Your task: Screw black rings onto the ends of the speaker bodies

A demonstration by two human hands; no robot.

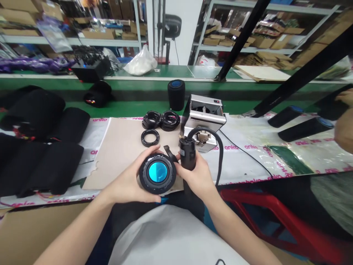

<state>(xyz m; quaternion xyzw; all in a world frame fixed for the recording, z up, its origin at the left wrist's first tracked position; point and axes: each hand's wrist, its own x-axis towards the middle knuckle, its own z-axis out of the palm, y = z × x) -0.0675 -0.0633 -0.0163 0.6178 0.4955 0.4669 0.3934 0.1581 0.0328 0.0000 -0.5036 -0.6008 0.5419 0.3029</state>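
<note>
Nearest, the left hand (125, 187) has its grip spread around a black cylinder with a shiny blue end disc (158, 172), held up before the worktop (132, 106); beside it, the right hand's (200, 178) grip is closed around a black cylindrical tool with a thick black hose (188, 154), some fingertips hidden behind it. Just beyond, black plastic rings (150, 138) lie on a tan cardboard sheet (114, 147), and the tool and hose partly block a silver metal machine (205, 119). Dark fabric-covered cylinders (55, 160) crowd the left, hard to separate and cut off. Farther back stands an upright black cylinder (176, 96); at right, a co-worker's hand (344, 129) is cropped and blurred.
</note>
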